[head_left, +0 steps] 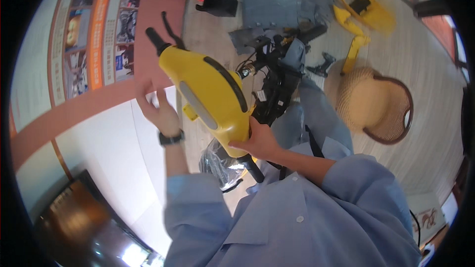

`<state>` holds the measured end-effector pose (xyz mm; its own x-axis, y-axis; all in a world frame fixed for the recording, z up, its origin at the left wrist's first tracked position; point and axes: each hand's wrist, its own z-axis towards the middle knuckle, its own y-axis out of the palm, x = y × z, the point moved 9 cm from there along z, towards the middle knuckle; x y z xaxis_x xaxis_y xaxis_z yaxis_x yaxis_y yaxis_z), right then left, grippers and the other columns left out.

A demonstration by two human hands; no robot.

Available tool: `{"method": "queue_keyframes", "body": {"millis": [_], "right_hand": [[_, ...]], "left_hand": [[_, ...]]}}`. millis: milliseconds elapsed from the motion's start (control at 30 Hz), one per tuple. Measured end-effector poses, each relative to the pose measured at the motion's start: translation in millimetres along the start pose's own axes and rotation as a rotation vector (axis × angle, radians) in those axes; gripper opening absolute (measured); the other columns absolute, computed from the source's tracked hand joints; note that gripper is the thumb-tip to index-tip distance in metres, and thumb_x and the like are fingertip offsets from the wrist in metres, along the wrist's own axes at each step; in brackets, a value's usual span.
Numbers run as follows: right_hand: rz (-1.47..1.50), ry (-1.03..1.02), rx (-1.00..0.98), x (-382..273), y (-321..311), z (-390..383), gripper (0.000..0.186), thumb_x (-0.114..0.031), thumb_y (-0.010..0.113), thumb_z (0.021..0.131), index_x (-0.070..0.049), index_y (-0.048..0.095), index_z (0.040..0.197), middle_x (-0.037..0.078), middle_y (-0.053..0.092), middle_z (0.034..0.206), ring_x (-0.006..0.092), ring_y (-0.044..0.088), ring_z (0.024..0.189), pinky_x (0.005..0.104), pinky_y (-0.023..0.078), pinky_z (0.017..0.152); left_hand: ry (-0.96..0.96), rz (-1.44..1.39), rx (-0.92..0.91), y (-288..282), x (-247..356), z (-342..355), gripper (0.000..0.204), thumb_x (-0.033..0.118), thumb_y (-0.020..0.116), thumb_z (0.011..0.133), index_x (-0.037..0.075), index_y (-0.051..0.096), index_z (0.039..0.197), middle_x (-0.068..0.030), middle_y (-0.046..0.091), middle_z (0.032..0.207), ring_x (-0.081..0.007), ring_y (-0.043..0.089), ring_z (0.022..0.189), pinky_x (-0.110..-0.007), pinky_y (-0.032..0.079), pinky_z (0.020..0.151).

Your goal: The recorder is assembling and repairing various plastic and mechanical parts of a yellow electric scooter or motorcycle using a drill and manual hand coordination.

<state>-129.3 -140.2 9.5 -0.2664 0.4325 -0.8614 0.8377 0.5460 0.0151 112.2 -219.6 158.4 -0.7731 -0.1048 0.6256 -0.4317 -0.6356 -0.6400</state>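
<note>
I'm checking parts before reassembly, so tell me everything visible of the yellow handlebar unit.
The yellow handlebar unit has a smooth, plastic-looking shell with a grey strip on one side and a curved black strip on the other. A small yellow piece juts beside the grey strip. Black grips extend from both ends; a black lever shows by the far one. It slants from upper left to lower right. The right hand holds its near end; the left hand, blurred, appears apart from it.
</note>
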Motion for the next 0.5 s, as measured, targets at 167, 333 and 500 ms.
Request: {"method": "queue_keyframes", "body": {"millis": [167,333,500], "right_hand": [[0.129,-0.121,-0.01,-4.1,19.0,3.3,0.071,-0.037,0.084,0.069,0.002,0.054,0.119,0.017,0.071,0.096,0.028,0.071,0.087,0.0341,0.055,0.078],[0.181,-0.226,-0.094,-10.5,13.2,5.2,0.052,-0.019,0.079,0.08,0.002,0.054,0.121,0.011,0.066,0.114,0.0164,0.064,0.102,0.0316,0.052,0.086],[0.248,-0.279,-0.146,-3.6,14.1,10.0,0.043,-0.012,0.074,0.086,0.001,0.054,0.123,0.008,0.065,0.11,0.0138,0.063,0.1,0.0295,0.05,0.087]], "left_hand": [[-0.891,-0.44,-0.153,-11.3,-98.3,-231.4,0.039,0.037,0.045,0.101,0.005,0.054,0.121,-0.003,0.058,0.106,-0.0156,0.056,0.094,-0.032,0.048,0.081],[-1.213,-0.77,-0.261,55.1,-57.4,-239.5,0.067,0.059,0.045,0.096,0.002,0.053,0.13,-0.0102,0.061,0.123,-0.0209,0.059,0.107,-0.031,0.048,0.09],[-1.249,-1.337,0.078,106.5,-88.4,-244.9,0.075,0.065,0.037,0.095,-0.001,0.058,0.125,-0.0154,0.064,0.119,-0.0253,0.059,0.112,-0.035,0.045,0.096]]}}
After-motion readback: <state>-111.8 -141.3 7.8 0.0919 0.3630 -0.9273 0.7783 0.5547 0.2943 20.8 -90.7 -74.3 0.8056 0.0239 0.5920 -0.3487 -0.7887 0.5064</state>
